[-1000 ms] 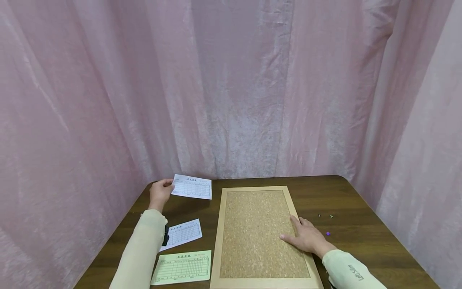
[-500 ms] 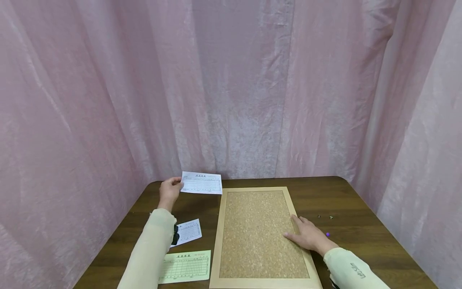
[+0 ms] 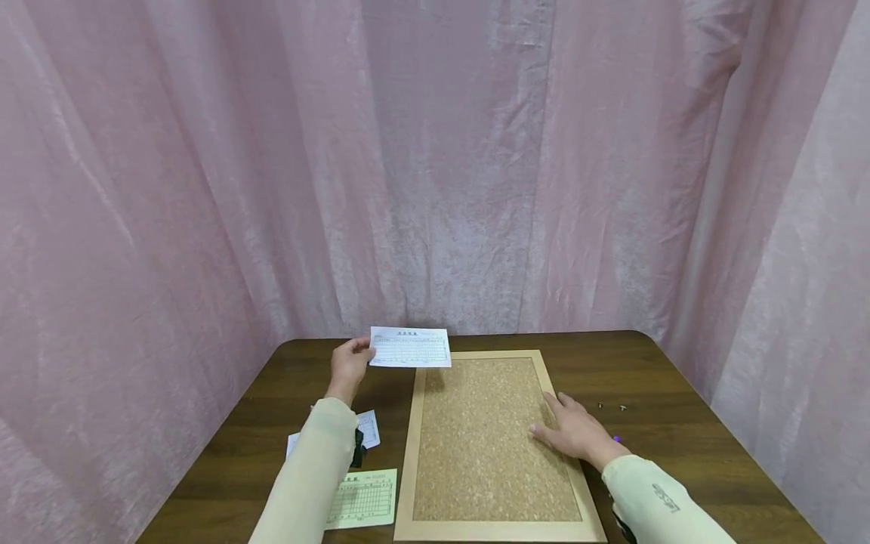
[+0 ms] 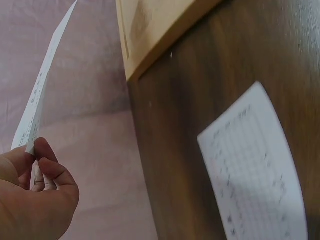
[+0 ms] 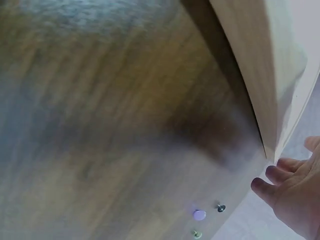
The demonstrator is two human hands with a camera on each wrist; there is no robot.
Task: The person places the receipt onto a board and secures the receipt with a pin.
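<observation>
My left hand (image 3: 349, 369) pinches the left edge of a white printed form (image 3: 411, 348), held up over the far left corner of a wood-framed corkboard (image 3: 499, 446). From the left wrist view, thumb and fingertips grip the paper (image 4: 42, 87) at one end, and it is seen nearly edge-on. My right hand (image 3: 576, 431) is spread over the board's right side, fingers loosely extended and holding nothing. Whether it presses on the frame I cannot tell. In the right wrist view its fingertips are close to the wooden frame (image 5: 255, 75).
Left of the board lie a second white form (image 3: 369, 428), partly behind my left sleeve, and a green form (image 3: 367, 499). Right of it are a purple pushpin (image 5: 199, 215), a dark one (image 5: 220, 208) and a greenish one (image 5: 196, 234). A pink curtain (image 3: 435, 189) hangs behind the table (image 3: 686, 453).
My left hand has carried the white form rightward, from left of the corkboard to over its far left corner. My right hand has barely shifted. The left sleeve now covers more of the lying forms.
</observation>
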